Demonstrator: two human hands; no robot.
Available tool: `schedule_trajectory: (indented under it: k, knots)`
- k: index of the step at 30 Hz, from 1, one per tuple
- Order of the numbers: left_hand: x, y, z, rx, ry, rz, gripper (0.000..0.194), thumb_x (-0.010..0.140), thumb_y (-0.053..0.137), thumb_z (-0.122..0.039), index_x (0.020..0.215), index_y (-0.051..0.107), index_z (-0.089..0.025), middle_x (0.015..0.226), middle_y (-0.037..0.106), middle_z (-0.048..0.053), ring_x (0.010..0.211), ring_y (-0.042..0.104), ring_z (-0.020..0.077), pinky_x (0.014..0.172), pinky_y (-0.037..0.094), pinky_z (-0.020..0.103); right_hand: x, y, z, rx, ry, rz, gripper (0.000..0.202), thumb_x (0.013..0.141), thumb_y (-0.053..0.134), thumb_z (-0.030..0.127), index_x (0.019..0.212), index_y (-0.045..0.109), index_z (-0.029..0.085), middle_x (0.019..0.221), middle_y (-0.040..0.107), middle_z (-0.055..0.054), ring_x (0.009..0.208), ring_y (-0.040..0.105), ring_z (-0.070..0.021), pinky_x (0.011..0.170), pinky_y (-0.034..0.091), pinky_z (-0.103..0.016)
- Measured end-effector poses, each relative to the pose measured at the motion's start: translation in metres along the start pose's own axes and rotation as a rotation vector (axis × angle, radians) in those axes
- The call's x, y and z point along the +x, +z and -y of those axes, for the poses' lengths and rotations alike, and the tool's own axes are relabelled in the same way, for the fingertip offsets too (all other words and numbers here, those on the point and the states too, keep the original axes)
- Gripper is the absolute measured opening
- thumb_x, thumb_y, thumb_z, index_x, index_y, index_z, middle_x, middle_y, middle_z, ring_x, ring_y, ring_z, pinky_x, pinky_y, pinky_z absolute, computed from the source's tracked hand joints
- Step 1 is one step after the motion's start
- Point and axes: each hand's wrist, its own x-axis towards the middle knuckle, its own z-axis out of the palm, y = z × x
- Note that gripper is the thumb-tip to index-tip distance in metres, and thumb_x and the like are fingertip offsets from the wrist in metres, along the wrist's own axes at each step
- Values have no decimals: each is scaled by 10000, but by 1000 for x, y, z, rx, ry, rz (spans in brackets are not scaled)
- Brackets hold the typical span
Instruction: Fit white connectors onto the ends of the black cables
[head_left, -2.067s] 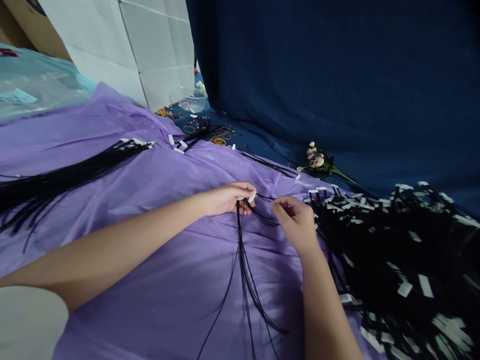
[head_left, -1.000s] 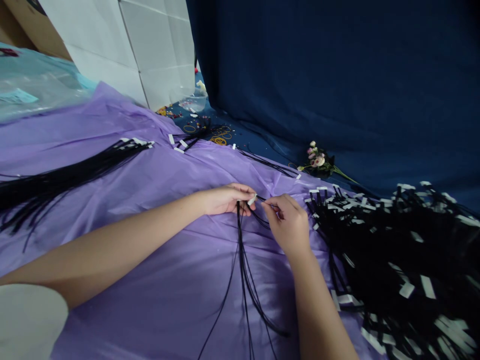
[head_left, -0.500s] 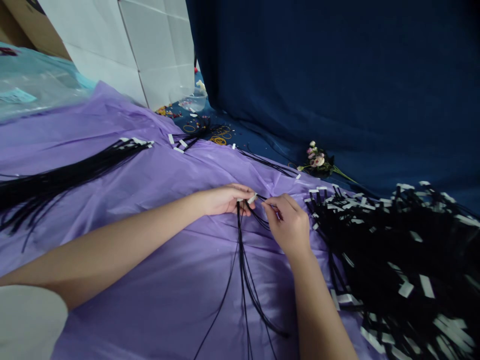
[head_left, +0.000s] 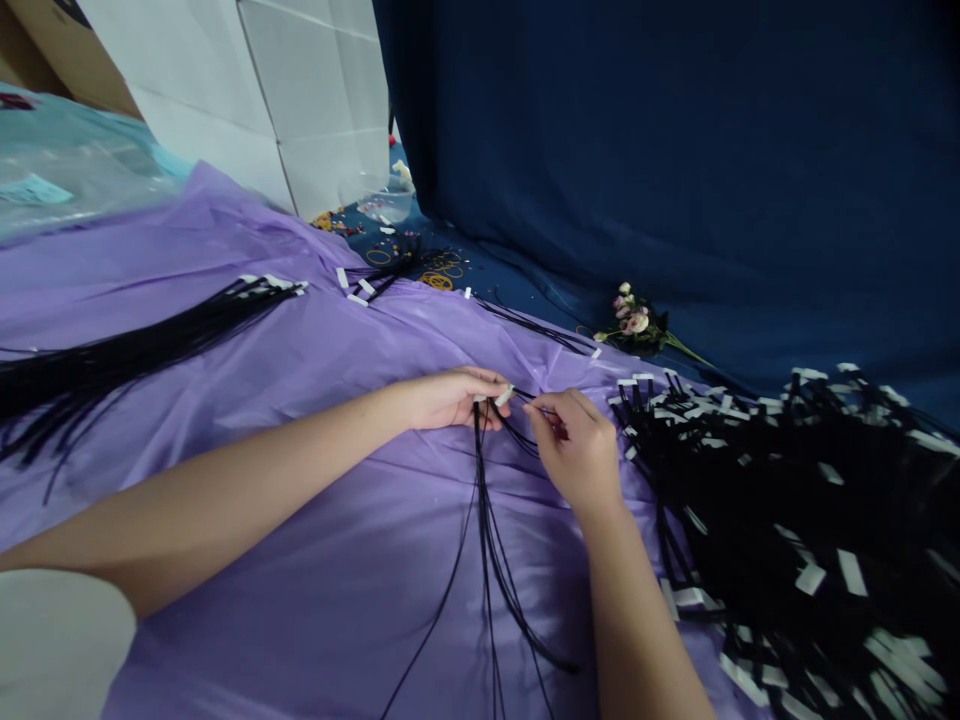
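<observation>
My left hand (head_left: pixel 450 399) is closed on the white-tabbed ends of several thin black cords (head_left: pixel 486 510), which hang down over the purple cloth. A small white tab (head_left: pixel 505 396) shows at its fingertips. Just to the right, my right hand (head_left: pixel 581 445) pinches a black cord that runs across from the left fingertips. Some cords curve between the two hands. How many strands each hand grips is too fine to tell.
Purple cloth (head_left: pixel 300 540) covers the surface. A large heap of black cords with white tabs (head_left: pixel 810 500) lies right, a straight bundle (head_left: pixel 165 335) left. Beyond are rubber bands (head_left: pixel 436 282), artificial flowers (head_left: pixel 634 318), white panels (head_left: pixel 315 90) and a dark blue curtain (head_left: pixel 660 130).
Hardly anything differs. Both hands keep their places and grips, and the hanging cords have swayed very slightly.
</observation>
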Motion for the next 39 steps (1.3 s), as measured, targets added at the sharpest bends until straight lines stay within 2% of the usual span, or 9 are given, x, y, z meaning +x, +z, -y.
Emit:
schedule_trajectory:
  k: [8, 22, 39]
  knots:
    - [0, 0, 0, 21, 3, 24, 234, 758, 710, -316, 833, 583, -135, 761, 650, 29, 616, 620, 107, 650, 502, 253, 0, 1, -1, 12, 12, -5, 139, 899, 523, 247, 822, 625, 194, 755, 622, -32, 640, 556, -125, 609, 415, -226]
    - [-1, -2, 0, 40, 11, 44, 190, 795, 666, -289, 871, 574, -141, 798, 656, 37, 633, 633, 115, 664, 485, 267, 0, 0, 0, 56, 43, 3, 132, 890, 530, 257, 804, 608, 195, 731, 593, -19, 617, 528, -119, 600, 405, -232]
    - [-1, -1, 0, 30, 11, 52, 208, 781, 676, -293, 866, 563, -140, 779, 653, 27, 623, 629, 115, 665, 482, 267, 0, 0, -1, 88, 18, -13, 105, 877, 553, 225, 786, 586, 185, 705, 556, 3, 596, 490, -103, 595, 383, -228]
